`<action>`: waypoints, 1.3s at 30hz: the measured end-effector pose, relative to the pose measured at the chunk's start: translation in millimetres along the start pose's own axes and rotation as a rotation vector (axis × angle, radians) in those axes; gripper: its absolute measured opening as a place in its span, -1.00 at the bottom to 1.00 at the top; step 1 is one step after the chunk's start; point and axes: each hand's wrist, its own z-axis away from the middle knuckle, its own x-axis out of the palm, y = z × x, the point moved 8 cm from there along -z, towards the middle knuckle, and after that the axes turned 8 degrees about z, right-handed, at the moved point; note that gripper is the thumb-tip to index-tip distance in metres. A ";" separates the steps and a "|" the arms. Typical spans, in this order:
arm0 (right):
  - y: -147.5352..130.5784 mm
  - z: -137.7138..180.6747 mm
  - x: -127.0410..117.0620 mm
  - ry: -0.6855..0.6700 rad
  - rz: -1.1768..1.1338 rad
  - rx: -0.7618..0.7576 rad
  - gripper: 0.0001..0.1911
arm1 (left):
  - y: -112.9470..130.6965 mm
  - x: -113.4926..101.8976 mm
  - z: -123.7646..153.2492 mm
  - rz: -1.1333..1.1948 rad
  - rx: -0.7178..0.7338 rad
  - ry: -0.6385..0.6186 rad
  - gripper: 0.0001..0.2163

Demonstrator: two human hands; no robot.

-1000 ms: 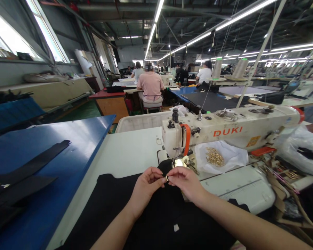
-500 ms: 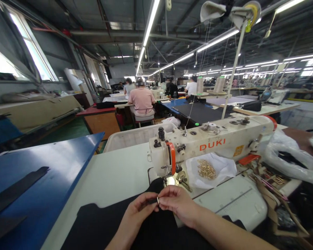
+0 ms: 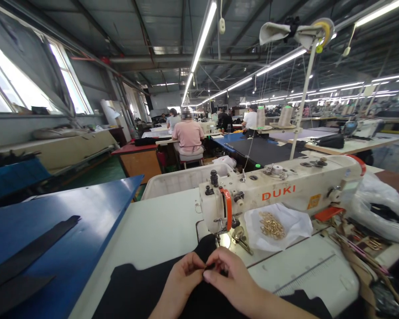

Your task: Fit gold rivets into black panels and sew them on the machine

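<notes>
My left hand [image 3: 181,281] and my right hand [image 3: 234,281] meet fingertip to fingertip over a black fabric piece [image 3: 142,288] lying on the white sewing table [image 3: 156,226]. Both pinch a narrow black strap end between them; the small gold ring seen earlier is hidden by the fingers. The hands sit just in front of the presser foot of a cream DUKI sewing machine [image 3: 286,188]. A white cloth bearing a heap of gold metal rings [image 3: 271,225] lies under the machine arm, to the right of my hands.
A blue table [image 3: 63,235] with black strips [image 3: 26,257] stands at the left. A white bin [image 3: 182,179] sits behind the machine. Plastic bags [image 3: 382,208] and loose hardware lie at the right. Other workers sit at tables farther back, one in a pink shirt [image 3: 188,135].
The view has tilted upward, so my hands sit lower in the picture. My fingers have closed together over the small gold ring, which no longer shows.
</notes>
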 end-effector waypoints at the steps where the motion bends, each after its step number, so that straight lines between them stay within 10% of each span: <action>1: -3.1 1.4 -1.0 0.023 0.091 -0.032 -0.83 | 3.4 -0.3 1.4 -0.022 0.017 0.020 -0.83; 39: -3.6 -0.9 -6.1 0.143 0.282 -0.091 -0.92 | 13.6 -11.0 9.2 -0.129 0.098 0.151 -0.75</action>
